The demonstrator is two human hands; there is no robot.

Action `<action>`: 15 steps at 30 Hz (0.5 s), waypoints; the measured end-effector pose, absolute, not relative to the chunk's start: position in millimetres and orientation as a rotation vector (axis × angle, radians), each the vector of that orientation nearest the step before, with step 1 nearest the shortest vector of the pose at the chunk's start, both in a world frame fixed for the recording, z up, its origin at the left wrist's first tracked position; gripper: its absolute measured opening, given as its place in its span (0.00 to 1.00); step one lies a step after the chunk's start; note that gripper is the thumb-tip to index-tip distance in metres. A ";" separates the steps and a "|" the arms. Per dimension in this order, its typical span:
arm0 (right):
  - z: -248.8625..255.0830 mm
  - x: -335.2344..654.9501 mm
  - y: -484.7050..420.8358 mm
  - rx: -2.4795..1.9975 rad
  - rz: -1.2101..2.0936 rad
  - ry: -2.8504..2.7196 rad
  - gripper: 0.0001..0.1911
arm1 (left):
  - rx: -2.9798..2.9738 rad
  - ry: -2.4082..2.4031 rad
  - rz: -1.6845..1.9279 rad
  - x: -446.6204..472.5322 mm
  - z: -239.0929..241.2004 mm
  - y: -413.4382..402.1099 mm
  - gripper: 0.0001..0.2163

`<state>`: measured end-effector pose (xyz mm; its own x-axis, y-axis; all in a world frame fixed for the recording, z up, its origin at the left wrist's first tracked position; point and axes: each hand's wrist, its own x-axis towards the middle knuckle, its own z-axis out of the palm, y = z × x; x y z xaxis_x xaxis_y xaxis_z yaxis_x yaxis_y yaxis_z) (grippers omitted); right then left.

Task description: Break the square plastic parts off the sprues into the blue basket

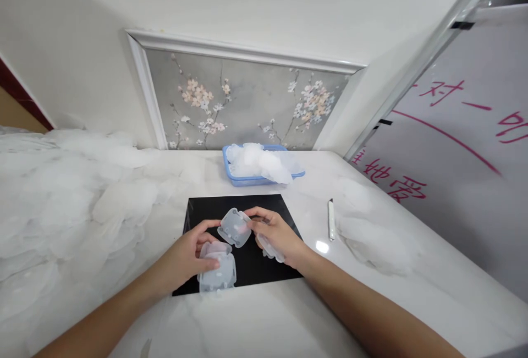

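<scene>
Over a black mat [256, 270], my left hand [192, 256] is closed, its thumb pressing on translucent plastic pieces [220, 276] with notched edges and small bumps. Its index fingertip reaches to the left edge of a similar squarish translucent piece [234, 229]. My right hand [276, 234] pinches that piece at its right edge between thumb and forefinger. Another translucent piece [270, 249] shows under the right palm, tucked against the lower fingers. How many pieces each hand has is unclear, as they overlap.
Behind the mat stands a blue basket [235, 182] heaped with whitish translucent pieces. A big pile of similar pieces [74, 198] covers the left of the white table. On the right lie a white pen-like tool [331, 220] and more pieces [379, 245], near a whiteboard [462, 143] with red writing.
</scene>
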<state>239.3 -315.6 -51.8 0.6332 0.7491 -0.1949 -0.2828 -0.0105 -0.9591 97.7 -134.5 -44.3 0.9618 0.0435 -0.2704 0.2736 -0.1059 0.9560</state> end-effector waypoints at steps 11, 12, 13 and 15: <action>-54.4 245.5 -318.6 -1.245 0.974 -0.352 0.13 | 1.692 0.576 -0.014 100.2 -30.0 -117.5 0.18; -54.0 245.5 -318.6 -1.242 0.977 -0.354 0.13 | 1.657 0.599 -0.024 100.7 -29.5 -118.1 0.19; -53.5 245.4 -318.5 -1.239 0.979 -0.356 0.13 | 1.629 0.614 -0.034 101.2 -28.9 -119.2 0.19; -52.4 245.0 -318.4 -1.235 0.978 -0.356 0.13 | 1.590 0.624 -0.043 102.1 -26.8 -121.9 0.20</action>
<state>245.0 -318.4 -52.4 0.5660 0.7812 -0.2635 -0.4288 0.0059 -0.9034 102.1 -121.9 -26.8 0.8474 0.3619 -0.3886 0.4117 0.0143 0.9112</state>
